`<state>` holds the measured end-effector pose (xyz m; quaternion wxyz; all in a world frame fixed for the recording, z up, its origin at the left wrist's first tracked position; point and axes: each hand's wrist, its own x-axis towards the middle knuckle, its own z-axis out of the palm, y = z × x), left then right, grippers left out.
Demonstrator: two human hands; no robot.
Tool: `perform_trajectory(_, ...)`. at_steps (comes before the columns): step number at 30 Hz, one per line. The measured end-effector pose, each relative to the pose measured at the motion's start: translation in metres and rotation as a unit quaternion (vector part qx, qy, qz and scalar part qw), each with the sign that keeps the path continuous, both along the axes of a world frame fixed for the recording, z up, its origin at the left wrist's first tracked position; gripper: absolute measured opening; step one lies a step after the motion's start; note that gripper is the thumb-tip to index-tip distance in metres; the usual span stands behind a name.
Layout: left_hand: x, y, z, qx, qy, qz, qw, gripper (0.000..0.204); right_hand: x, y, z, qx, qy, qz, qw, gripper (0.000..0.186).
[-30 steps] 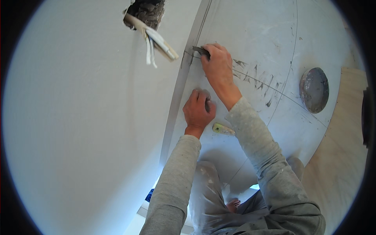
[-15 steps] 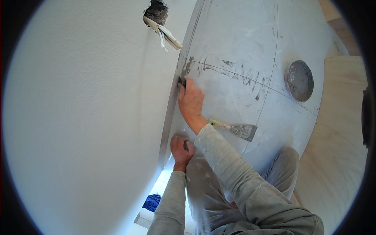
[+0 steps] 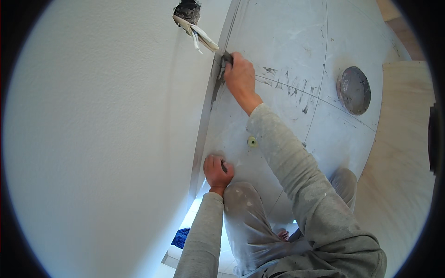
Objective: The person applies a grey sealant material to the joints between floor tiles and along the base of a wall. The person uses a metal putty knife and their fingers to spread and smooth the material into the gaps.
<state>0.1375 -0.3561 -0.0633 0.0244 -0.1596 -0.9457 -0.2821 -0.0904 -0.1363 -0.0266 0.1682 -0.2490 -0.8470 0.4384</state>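
My right hand [image 3: 239, 79] grips a small dark blade-like tool [image 3: 227, 58] against the joint between the floor tiles [image 3: 292, 55] and the grey skirting strip [image 3: 199, 148], where dark paste is smeared. My left hand [image 3: 219, 171] is curled by my knee at the strip's foot, around something dark that I cannot make out. A scraper's yellow-green handle [image 3: 252, 142] shows beside my right forearm, which hides most of it. A round shallow container [image 3: 353, 90] of grey paste sits on the tiles to the right.
White wall [image 3: 102, 139] fills the left side, with cables [image 3: 204, 41] hanging from a rough hole [image 3: 187, 11]. A plywood sheet [image 3: 398, 129] lies at the right, and a blue bundle [image 3: 181, 237] is low beside the wall.
My right hand moved down along the joint, then back up, and dark paste now runs along the strip's edge. My left hand is lower, by my knee, than a second ago.
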Motion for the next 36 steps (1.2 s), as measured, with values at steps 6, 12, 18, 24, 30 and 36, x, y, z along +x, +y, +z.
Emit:
perform_trajectory(6, -0.001, -0.005, 0.0, -0.013, 0.001, 0.003, 1.0, 0.012, 0.038, -0.056, 0.003, -0.048, -0.067, 0.033, 0.996, 0.015)
perform_trajectory(12, -0.001, -0.009, -0.003, -0.033, 0.004, 0.015, 0.999, 0.014, 0.103, -0.083, 0.012, -0.119, -0.156, 0.148, 0.969, 0.016)
perform_trajectory(18, 0.002, -0.006, -0.001, -0.025, -0.021, 0.01, 0.999, 0.014, 0.034, -0.017, 0.01, -0.124, 0.012, -0.018, 0.992, 0.019)
perform_trajectory(24, 0.0, -0.002, -0.004, -0.027, -0.011, 0.006, 1.0, 0.014, -0.001, -0.023, -0.009, -0.029, -0.036, -0.013, 0.999, 0.019)
perform_trajectory(30, 0.004, -0.007, -0.003, -0.031, -0.011, 0.007, 0.999, 0.014, 0.057, -0.049, -0.007, -0.056, -0.083, 0.097, 0.99, 0.024)
perform_trajectory(36, -0.002, -0.007, 0.003, -0.029, 0.016, 0.01, 0.999, 0.013, 0.067, -0.036, -0.003, -0.145, -0.046, 0.08, 0.985, 0.017)
